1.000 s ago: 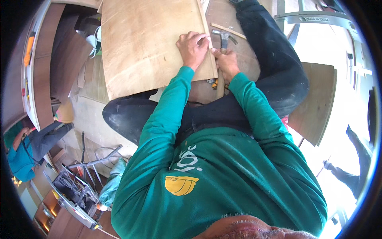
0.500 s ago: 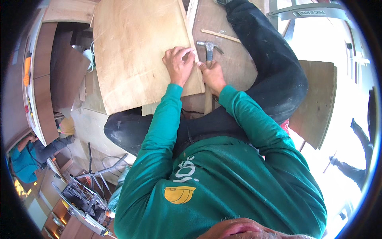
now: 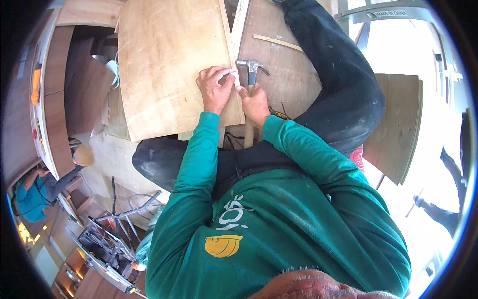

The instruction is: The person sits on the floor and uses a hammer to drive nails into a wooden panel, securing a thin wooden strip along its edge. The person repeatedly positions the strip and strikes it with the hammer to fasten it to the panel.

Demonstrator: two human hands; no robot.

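Observation:
A wide pale plywood board [image 3: 169, 65] lies over my bent legs, with a thin wooden strip [image 3: 227, 30] along its right edge. My left hand [image 3: 215, 91] rests on the board near that edge. Its thumb and index finger are pinched together; whatever is between them is too small to make out. Just right of the edge, my right hand [image 3: 255, 105] is wrapped round the wooden handle of a claw hammer [image 3: 253, 66]. The metal head points away from me, beyond my fist, and its striking face is close to the strip. My right thumb reaches toward the board's edge.
A thin wood offcut [image 3: 277, 42] lies on the brown panel beyond the hammer. A dark and yellow tool [image 3: 278, 113] shows beside my right wrist. Plywood sheets [image 3: 393, 127] stand at right, a saw-like machine [image 3: 102, 249] at lower left. Another person [image 3: 31, 199] is at far left.
Both hands and the hammer have shifted slightly left and nearer to me. The board's near right corner has moved left too. The dark and yellow tool by my right wrist now shows more.

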